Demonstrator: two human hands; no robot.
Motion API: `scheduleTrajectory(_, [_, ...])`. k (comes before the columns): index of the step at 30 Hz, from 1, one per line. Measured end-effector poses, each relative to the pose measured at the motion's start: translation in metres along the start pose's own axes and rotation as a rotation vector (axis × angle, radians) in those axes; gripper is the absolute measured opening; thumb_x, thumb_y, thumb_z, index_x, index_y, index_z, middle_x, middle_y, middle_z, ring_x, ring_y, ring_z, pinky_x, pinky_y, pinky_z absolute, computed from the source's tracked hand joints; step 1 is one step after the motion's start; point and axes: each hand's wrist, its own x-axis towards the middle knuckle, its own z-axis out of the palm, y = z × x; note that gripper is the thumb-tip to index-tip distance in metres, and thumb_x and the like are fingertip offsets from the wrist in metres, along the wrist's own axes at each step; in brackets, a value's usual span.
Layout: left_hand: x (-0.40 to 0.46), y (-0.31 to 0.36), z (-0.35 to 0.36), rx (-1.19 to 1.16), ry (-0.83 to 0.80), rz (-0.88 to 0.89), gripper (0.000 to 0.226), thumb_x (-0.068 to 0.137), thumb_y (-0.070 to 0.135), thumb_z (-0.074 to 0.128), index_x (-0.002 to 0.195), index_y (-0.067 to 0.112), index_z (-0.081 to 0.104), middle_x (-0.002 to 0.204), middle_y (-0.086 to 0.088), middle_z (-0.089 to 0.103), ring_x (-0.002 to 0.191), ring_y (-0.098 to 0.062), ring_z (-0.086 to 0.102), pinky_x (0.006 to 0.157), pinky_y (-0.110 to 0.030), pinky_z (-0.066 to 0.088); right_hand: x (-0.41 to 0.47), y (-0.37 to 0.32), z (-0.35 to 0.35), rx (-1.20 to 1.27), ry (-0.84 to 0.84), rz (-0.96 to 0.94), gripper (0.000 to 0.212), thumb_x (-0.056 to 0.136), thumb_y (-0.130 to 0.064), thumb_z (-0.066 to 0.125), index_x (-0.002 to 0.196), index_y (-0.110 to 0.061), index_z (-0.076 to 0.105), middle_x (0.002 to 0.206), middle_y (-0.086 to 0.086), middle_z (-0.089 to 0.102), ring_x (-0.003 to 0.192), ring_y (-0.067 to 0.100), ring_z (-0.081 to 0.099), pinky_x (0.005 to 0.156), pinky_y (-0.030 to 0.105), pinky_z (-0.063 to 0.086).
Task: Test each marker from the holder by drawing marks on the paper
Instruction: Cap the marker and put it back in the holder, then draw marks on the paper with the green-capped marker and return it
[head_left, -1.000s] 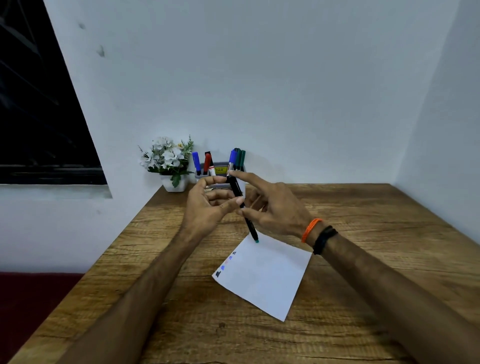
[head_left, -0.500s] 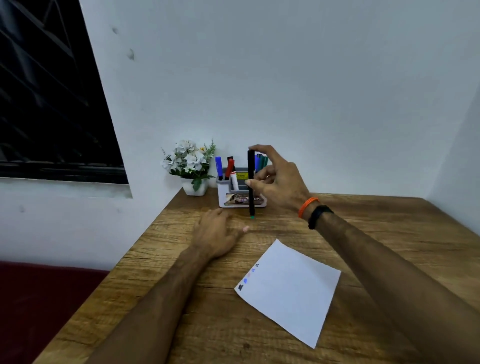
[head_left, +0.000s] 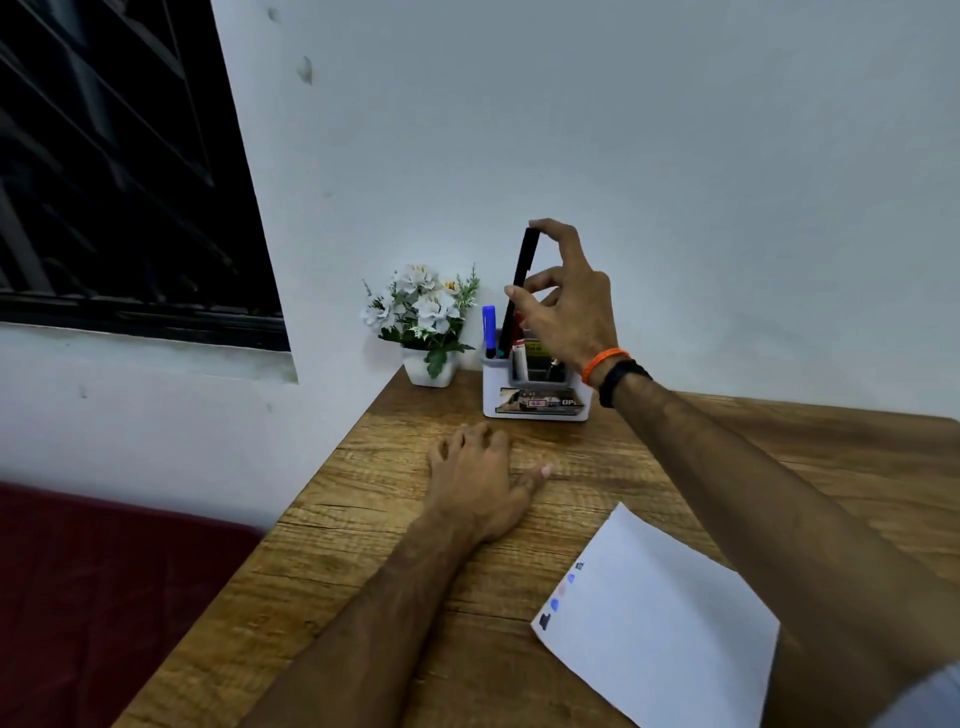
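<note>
A white and grey marker holder (head_left: 535, 402) stands at the back of the wooden table, near the wall. My right hand (head_left: 563, 306) pinches a black marker (head_left: 518, 283) upright between thumb and fingertips, its green lower end inside the holder's left slot. A blue-capped marker (head_left: 488, 325) and a red one (head_left: 518, 332) also stand in the holder. My left hand (head_left: 480, 480) rests palm down on the table in front of the holder, holding nothing. The white paper (head_left: 665, 629) lies at the lower right with several small coloured marks along its left edge.
A small white pot of white flowers (head_left: 428, 322) sits left of the holder against the wall. The table's left edge (head_left: 291, 512) drops to a dark red surface (head_left: 104, 597). A dark window fills the upper left.
My right hand carried the black marker from above the paper to the holder and lowered its tip into a slot. My left hand let go of the marker and settled on the table.
</note>
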Motion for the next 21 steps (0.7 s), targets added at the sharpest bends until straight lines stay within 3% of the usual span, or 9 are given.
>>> scheduleTrajectory(6, [0.002,0.0,0.001,0.004,-0.007,0.0,0.074,0.086,0.074,0.029,0.138,0.023,0.041,0.153,-0.006,0.032,0.14,-0.026,0.026,0.114,-0.055,0.016,0.002,0.006,0.012,-0.048,-0.051,0.011,0.06,0.082,-0.022,0.076,0.132,-0.033,0.045,0.078,-0.008,0.074,0.056,0.009,0.068,0.073,0.034,0.061])
scheduleTrajectory(9, [0.002,0.0,0.002,0.004,0.002,0.007,0.074,0.087,0.074,0.028,0.138,0.022,0.041,0.152,-0.007,0.033,0.14,-0.026,0.027,0.114,-0.055,0.017,-0.001,0.009,0.01,-0.266,-0.165,-0.018,0.031,0.084,-0.035,0.071,0.114,-0.031,0.065,0.103,-0.005,0.072,0.089,0.016,0.068,0.087,0.034,0.054])
scheduleTrajectory(12, [0.001,0.0,0.001,0.009,-0.009,0.002,0.074,0.087,0.073,0.028,0.138,0.021,0.041,0.153,-0.008,0.032,0.14,-0.026,0.027,0.114,-0.054,0.017,-0.005,0.012,0.008,-0.39,-0.312,0.028,0.042,0.085,-0.031,0.069,0.127,-0.028,0.064,0.136,0.005,0.054,0.119,0.025,0.057,0.101,0.035,0.043])
scheduleTrajectory(16, [0.001,0.001,-0.001,0.005,-0.01,0.004,0.074,0.087,0.073,0.029,0.138,0.021,0.041,0.152,-0.007,0.032,0.14,-0.026,0.027,0.114,-0.054,0.017,-0.01,0.013,0.005,-0.294,-0.225,0.077,0.053,0.085,-0.025,0.069,0.136,-0.025,0.057,0.137,0.005,0.049,0.104,0.026,0.065,0.1,0.034,0.048])
scheduleTrajectory(21, [0.0,0.0,-0.004,0.003,-0.024,-0.003,0.072,0.088,0.072,0.029,0.139,0.022,0.04,0.153,-0.007,0.031,0.14,-0.026,0.026,0.115,-0.054,0.016,-0.02,0.017,-0.007,-0.243,-0.14,0.113,0.041,0.083,-0.021,0.071,0.124,-0.019,0.062,0.127,0.004,0.061,0.104,0.023,0.064,0.1,0.038,0.048])
